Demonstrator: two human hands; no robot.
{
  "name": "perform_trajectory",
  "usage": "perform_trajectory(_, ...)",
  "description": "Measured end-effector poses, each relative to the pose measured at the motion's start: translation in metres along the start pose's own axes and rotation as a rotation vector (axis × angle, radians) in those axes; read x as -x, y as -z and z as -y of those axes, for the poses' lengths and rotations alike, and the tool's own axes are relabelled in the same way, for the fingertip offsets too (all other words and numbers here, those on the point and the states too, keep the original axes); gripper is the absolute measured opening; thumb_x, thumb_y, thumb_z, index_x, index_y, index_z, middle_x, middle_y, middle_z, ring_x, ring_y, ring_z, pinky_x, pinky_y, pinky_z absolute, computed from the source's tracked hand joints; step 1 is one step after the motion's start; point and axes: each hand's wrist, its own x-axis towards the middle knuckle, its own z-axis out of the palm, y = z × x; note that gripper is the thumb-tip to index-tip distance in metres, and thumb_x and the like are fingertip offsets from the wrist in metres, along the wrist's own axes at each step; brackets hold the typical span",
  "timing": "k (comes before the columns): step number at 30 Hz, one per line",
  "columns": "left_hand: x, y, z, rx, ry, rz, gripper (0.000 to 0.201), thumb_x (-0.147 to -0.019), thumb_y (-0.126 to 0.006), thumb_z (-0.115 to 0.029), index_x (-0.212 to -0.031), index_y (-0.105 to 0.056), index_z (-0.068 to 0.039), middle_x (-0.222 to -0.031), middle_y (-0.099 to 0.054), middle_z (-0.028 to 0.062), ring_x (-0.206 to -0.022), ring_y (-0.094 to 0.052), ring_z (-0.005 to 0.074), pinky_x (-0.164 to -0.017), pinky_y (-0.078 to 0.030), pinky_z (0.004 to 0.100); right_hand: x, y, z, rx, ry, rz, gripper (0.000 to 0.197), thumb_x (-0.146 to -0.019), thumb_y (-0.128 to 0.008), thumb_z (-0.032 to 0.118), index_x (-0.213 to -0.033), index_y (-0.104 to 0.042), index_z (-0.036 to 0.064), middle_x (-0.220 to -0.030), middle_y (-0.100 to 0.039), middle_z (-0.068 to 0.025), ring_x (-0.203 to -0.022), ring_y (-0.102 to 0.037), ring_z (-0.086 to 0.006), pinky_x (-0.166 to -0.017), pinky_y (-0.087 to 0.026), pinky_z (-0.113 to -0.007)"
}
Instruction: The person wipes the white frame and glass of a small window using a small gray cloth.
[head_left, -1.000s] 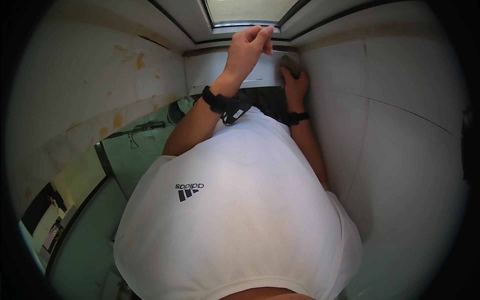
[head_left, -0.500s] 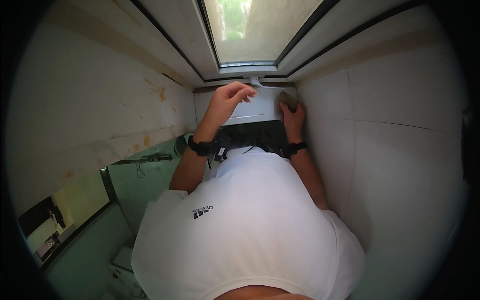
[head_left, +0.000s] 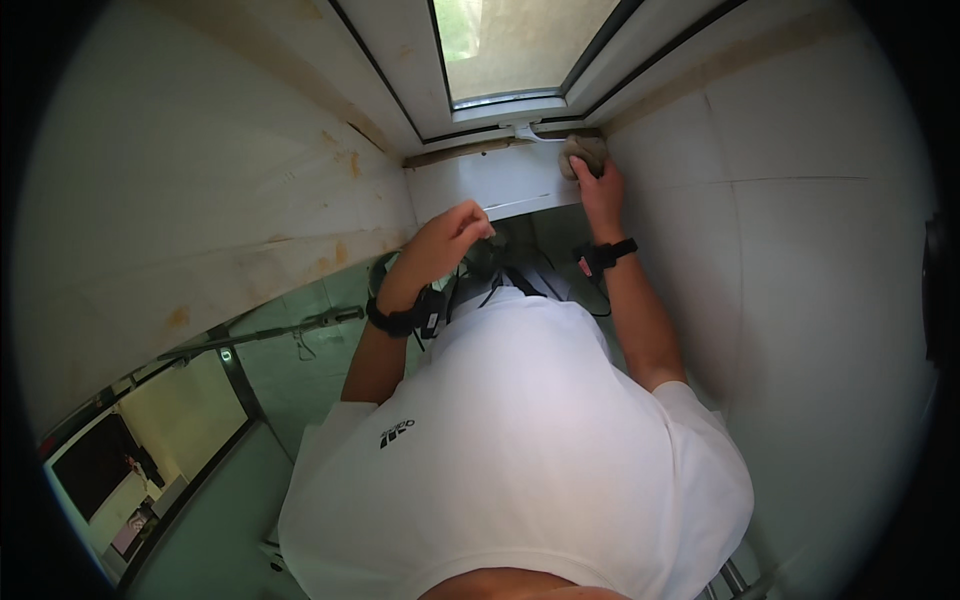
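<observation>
My right hand [head_left: 598, 186] is raised to the corner under the window [head_left: 515, 45] and presses a crumpled beige cloth [head_left: 583, 152] against the white sill [head_left: 500, 175]. My left hand [head_left: 455, 238] hangs lower, in front of my chest, its fingers curled loosely; whether they hold anything I cannot tell. Both wrists carry black bands. My white shirt [head_left: 520, 450] fills the lower middle of the view and hides what is below.
White tiled walls [head_left: 800, 300] close in on the right and left, the left one [head_left: 200, 220] stained brown in spots. A metal rail [head_left: 270, 330] runs along a green surface at the left. A doorway shows at the lower left.
My left hand has come down from the window frame to chest height. My right hand stays at the sill corner with the cloth. The view has tilted up toward the window.
</observation>
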Motion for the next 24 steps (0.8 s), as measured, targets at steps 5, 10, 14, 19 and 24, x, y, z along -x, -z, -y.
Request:
perform_trajectory(5,0.023,0.004,0.071,-0.100,0.028,0.020,0.020,-0.108,-0.059,-0.020,-0.106,-0.070,-0.004,-0.101,-0.074,0.0070,-0.091,-0.068,0.0195,-0.084,-0.053,0.0340,-0.027,-0.046,0.061,-0.042,0.285,-0.128,0.035,-0.089,-0.080,0.023,-0.117,-0.073,0.0046,-0.113,-0.075,-0.0145,-0.106,-0.072,-0.0297,-0.093,-0.056,-0.040)
perform_trajectory(10,0.046,0.019,0.117,-0.450,0.259,-0.192,0.021,-0.103,-0.064,-0.022,-0.110,-0.071,-0.003,-0.107,-0.076,0.0142,-0.092,-0.072,0.0322,-0.080,-0.055,0.0431,-0.056,-0.114,0.024,0.099,0.372,-0.257,0.031,-0.084,-0.080,0.017,-0.108,-0.071,0.0013,-0.109,-0.066,-0.0142,-0.100,-0.067,-0.0348,-0.091,-0.055,-0.044)
perform_trajectory(14,0.075,0.032,0.149,-0.429,0.428,-0.384,0.023,-0.101,-0.066,-0.023,-0.112,-0.073,-0.004,-0.106,-0.076,0.0150,-0.096,-0.073,0.0351,-0.082,-0.055,0.0451,-0.029,-0.171,0.026,0.324,0.488,-0.199,0.031,-0.080,-0.081,0.021,-0.100,-0.067,0.0016,-0.109,-0.059,-0.0154,-0.103,-0.062,-0.0381,-0.089,-0.052,-0.048)
perform_trajectory(19,0.108,0.037,0.190,-0.439,0.296,-0.538,0.027,-0.103,-0.065,-0.025,-0.114,-0.072,-0.002,-0.103,-0.078,0.0143,-0.092,-0.076,0.0296,-0.081,-0.057,0.0408,-0.046,-0.155,0.044,0.267,0.383,0.173,0.030,-0.080,-0.081,0.027,-0.100,-0.076,0.0051,-0.104,-0.067,-0.0180,-0.096,-0.069,-0.0372,-0.086,-0.057,-0.046)
perform_trajectory(24,0.095,0.038,0.162,-0.321,0.300,-0.499,0.028,-0.104,-0.064,-0.031,-0.107,-0.074,-0.004,-0.103,-0.077,0.0126,-0.095,-0.074,0.0284,-0.082,-0.056,0.0383,-0.081,-0.122,0.038,0.343,0.339,0.153,0.034,-0.081,-0.079,0.033,-0.103,-0.078,0.0061,-0.105,-0.070,-0.0177,-0.095,-0.071,-0.0366,-0.086,-0.058,-0.045)
